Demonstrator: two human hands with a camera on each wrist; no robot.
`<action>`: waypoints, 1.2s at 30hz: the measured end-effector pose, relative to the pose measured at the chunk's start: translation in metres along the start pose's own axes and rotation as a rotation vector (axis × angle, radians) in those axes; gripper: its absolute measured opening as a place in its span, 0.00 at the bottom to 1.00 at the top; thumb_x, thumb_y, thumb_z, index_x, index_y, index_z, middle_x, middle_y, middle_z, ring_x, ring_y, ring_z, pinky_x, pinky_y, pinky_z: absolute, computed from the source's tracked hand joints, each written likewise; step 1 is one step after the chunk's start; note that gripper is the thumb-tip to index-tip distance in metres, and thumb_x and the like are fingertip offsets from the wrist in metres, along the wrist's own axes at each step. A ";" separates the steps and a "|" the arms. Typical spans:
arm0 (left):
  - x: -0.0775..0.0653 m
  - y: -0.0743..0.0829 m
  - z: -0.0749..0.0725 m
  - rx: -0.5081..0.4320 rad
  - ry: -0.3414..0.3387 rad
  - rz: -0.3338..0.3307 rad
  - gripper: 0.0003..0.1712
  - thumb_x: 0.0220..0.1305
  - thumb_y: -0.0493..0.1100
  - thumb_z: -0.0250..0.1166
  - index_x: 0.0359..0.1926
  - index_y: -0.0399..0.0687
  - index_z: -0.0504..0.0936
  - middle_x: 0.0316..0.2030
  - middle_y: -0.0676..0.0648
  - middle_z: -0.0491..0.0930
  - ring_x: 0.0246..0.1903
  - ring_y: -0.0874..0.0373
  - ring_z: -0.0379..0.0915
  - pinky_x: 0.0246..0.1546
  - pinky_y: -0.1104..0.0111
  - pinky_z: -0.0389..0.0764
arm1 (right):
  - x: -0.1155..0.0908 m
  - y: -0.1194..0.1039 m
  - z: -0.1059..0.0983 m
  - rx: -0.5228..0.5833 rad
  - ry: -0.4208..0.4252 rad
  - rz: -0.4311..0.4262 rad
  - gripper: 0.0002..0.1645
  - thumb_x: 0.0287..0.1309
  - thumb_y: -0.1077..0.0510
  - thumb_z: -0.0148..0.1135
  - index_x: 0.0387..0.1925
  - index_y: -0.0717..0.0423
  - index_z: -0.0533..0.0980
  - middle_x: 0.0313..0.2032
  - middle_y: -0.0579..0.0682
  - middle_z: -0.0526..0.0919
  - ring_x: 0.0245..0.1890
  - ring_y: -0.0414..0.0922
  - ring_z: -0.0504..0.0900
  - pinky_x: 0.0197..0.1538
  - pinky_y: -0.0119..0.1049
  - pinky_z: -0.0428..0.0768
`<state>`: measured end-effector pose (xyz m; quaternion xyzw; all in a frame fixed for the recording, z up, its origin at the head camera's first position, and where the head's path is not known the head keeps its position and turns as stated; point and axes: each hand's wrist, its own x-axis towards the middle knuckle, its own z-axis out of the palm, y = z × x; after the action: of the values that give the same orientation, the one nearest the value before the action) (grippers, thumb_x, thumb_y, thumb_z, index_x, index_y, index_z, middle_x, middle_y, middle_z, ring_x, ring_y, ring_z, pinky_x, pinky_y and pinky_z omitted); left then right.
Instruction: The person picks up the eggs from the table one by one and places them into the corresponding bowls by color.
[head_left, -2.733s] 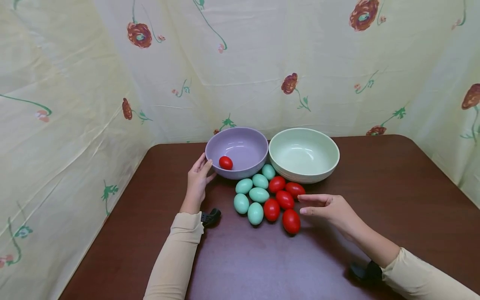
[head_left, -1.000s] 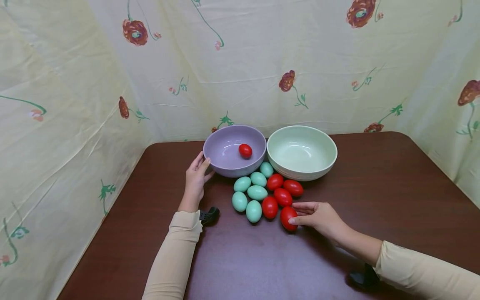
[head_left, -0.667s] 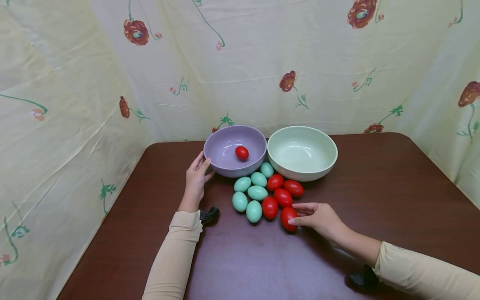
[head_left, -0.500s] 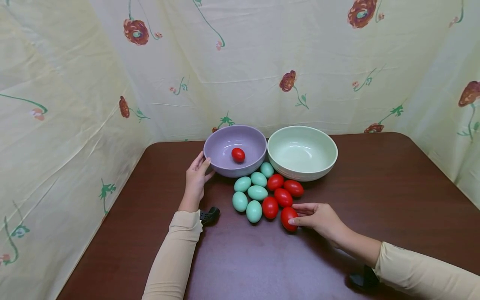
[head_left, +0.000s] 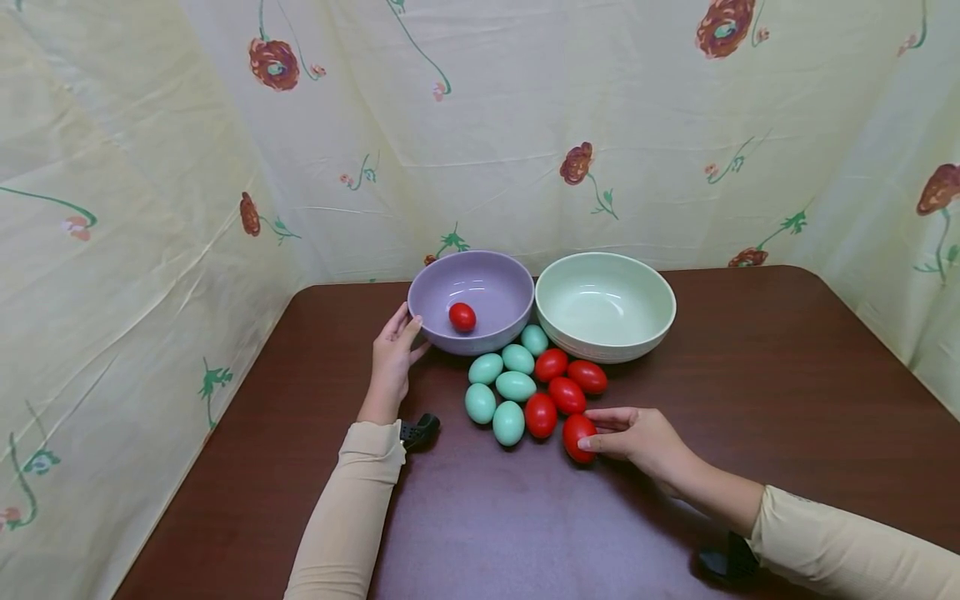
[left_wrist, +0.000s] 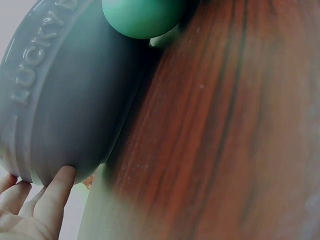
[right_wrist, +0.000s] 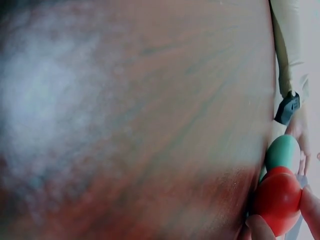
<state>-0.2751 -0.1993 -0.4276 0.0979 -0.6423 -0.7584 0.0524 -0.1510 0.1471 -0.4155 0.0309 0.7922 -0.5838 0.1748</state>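
Note:
My left hand (head_left: pixel 392 358) rests against the outer left side of a purple bowl (head_left: pixel 517 312), fingers spread along its wall. Fairly straight fingers (left_wrist: pixel 56 197) touch the outside of the bowl in the left wrist view. A red egg (head_left: pixel 462 317) lies inside it. My right hand (head_left: pixel 648 442) pinches another red egg (head_left: pixel 577 437) between thumb and fingers. That egg is low at the table, nearest me in the group. Several more red eggs (head_left: pixel 541 415) lie just beyond it. Beside them on the left are several mint green eggs (head_left: pixel 508 423).
A pale green bowl (head_left: pixel 600 304) stands right of the purple one, close against it, near the back edge. The dark brown table (head_left: pixel 750 358) carries everything. A flowered cloth (head_left: pixel 465 125) hangs behind and at the sides.
My right hand has come down and left onto the nearest red egg and has stayed there since. Inside the purple bowl, the red egg has rolled about, lately toward the front left.

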 end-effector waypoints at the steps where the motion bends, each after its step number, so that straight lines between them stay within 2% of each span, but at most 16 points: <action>1: 0.000 0.000 0.000 -0.001 -0.001 0.000 0.35 0.71 0.47 0.61 0.75 0.54 0.62 0.77 0.48 0.56 0.72 0.53 0.63 0.64 0.51 0.74 | 0.000 0.000 0.000 0.005 -0.003 0.001 0.32 0.51 0.56 0.76 0.57 0.65 0.79 0.44 0.51 0.89 0.34 0.35 0.82 0.37 0.28 0.83; 12: -0.001 0.001 -0.001 0.007 0.001 -0.007 0.35 0.71 0.48 0.62 0.75 0.55 0.62 0.77 0.49 0.57 0.72 0.53 0.63 0.63 0.52 0.75 | 0.000 0.002 -0.002 0.039 -0.029 0.008 0.31 0.53 0.56 0.75 0.57 0.65 0.79 0.43 0.50 0.89 0.34 0.34 0.83 0.38 0.27 0.84; 19: -0.001 0.000 -0.001 0.018 0.009 -0.013 0.35 0.71 0.48 0.62 0.75 0.57 0.62 0.77 0.50 0.57 0.71 0.54 0.63 0.63 0.53 0.76 | 0.000 -0.003 -0.004 0.119 -0.033 0.051 0.31 0.54 0.56 0.74 0.58 0.66 0.78 0.40 0.47 0.90 0.34 0.35 0.86 0.41 0.28 0.85; 29: 0.000 0.000 -0.001 0.009 0.009 -0.013 0.34 0.71 0.48 0.61 0.75 0.56 0.62 0.77 0.50 0.57 0.72 0.53 0.63 0.64 0.52 0.75 | -0.002 -0.005 -0.006 0.201 -0.072 0.046 0.33 0.55 0.59 0.73 0.60 0.70 0.74 0.41 0.49 0.89 0.35 0.37 0.88 0.44 0.32 0.87; 36: 0.000 0.000 -0.001 -0.009 0.002 -0.012 0.34 0.71 0.47 0.61 0.75 0.55 0.62 0.77 0.49 0.57 0.72 0.54 0.62 0.64 0.51 0.75 | -0.003 -0.010 -0.009 0.206 -0.077 0.034 0.34 0.57 0.59 0.72 0.62 0.70 0.73 0.42 0.49 0.89 0.35 0.37 0.88 0.44 0.32 0.87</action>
<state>-0.2752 -0.2000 -0.4279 0.1021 -0.6380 -0.7616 0.0490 -0.1529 0.1526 -0.4033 0.0397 0.7199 -0.6600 0.2111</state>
